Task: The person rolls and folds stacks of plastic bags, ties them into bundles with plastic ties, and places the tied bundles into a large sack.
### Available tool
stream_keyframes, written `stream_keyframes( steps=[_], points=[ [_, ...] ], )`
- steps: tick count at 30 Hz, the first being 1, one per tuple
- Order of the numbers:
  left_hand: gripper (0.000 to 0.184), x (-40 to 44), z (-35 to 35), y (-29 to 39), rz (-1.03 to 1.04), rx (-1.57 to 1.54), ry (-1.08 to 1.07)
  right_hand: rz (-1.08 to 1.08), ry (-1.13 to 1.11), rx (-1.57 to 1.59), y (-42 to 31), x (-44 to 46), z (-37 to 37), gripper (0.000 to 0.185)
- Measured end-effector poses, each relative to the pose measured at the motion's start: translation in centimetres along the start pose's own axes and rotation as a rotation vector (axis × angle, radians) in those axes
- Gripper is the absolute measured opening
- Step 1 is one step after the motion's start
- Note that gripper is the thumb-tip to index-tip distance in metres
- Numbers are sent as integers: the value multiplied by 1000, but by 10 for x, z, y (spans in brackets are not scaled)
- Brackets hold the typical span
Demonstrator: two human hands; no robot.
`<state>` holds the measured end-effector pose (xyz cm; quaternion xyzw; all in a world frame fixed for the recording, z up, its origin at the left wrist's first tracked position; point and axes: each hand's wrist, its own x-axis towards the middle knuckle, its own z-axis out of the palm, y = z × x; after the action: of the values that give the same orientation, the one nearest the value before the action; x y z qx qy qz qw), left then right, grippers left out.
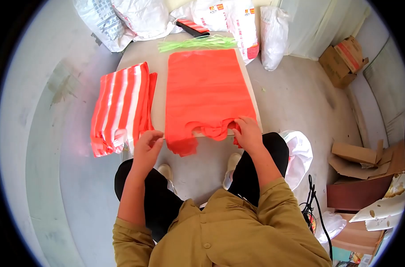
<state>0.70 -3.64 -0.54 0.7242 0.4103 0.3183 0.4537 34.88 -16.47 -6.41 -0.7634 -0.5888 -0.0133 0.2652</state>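
A flat sheet of plain red plastic with a cut-out near end lies on the pale table, its two strap-like ends drooping over the near edge. The right hand has thumb and fingers at the cut-out by the near right corner; whether they pinch it, I cannot tell. The left hand, loosely curled and empty, hovers beside the near left corner. The pile of red-and-white striped plastic overhangs the left edge, so a bumped forearm could tip it off; uneven tugging could crease the thin red sheet.
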Motion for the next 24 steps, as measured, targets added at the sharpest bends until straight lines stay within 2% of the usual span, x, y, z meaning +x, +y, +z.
stream_keyframes(
  steps=[2, 5, 9, 12, 18, 21, 24],
  points=[
    [15, 5, 12, -14, 9, 83, -54, -160, -56, 55, 5, 10, 19, 32],
    [16, 7, 16, -17, 139, 497, -194, -343, -105, 66, 9, 24, 34, 35],
    [16, 8, 30, -14, 123, 459, -238, -460, -128, 46, -7, 32, 32, 39],
    [21, 10, 33, -19, 103, 530, -297, -453, -106, 78, -11, 29, 37, 46],
    [25, 13, 37, -21, 54, 661, -374, -386, -44, 57, -11, 21, 53, 44],
    [25, 16, 37, -15, 28, 647, -358, -346, -69, 120, -13, 20, 46, 40],
    [25, 17, 39, -15, 27, 628, -349, -370, 6, 115, -6, 21, 51, 26]
  ],
)
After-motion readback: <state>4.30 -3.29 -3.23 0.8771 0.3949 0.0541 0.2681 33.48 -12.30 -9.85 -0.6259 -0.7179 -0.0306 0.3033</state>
